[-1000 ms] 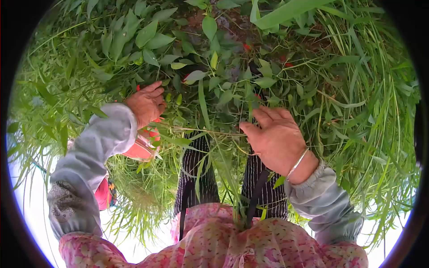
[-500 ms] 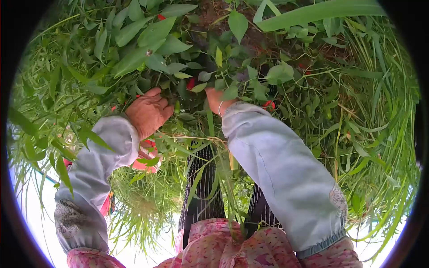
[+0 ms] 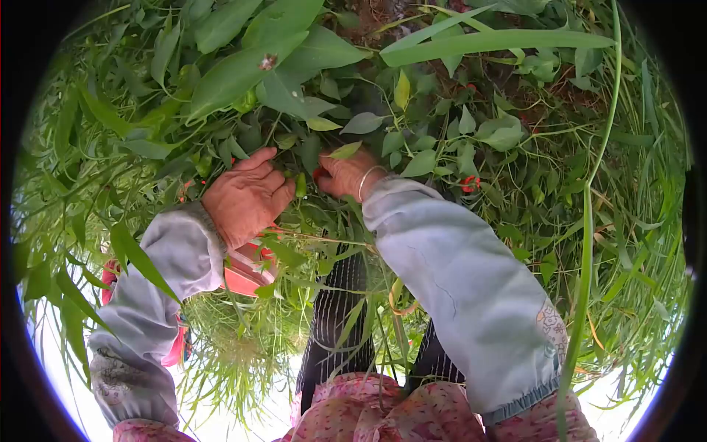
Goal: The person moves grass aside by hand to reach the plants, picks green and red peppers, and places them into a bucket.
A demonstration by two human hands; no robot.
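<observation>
My right hand [image 3: 350, 174], with a thin bracelet at its wrist, has its fingers closed on a red pepper [image 3: 319, 174] among the leaves. To its left my left hand [image 3: 249, 197] shows its back, fingers bent together at the stems; what they hold is hidden. A green pepper [image 3: 300, 184] hangs beside the left fingertips, between both hands. Small red spots show in the foliage near the left hand's fingers.
Broad leaves [image 3: 243, 77] overhang the hands. Another red pepper [image 3: 470, 183] is right of my right hand. A red object [image 3: 247, 274], perhaps a container, lies below my left hand. Long grass [image 3: 637, 199] fills the right side, and a tall blade [image 3: 587, 243] crosses in front.
My right hand has moved down and come more into view, with the red pepper now at its fingertips. My left hand has shifted slightly. Leaves have moved, and a long grass blade has swung in at right.
</observation>
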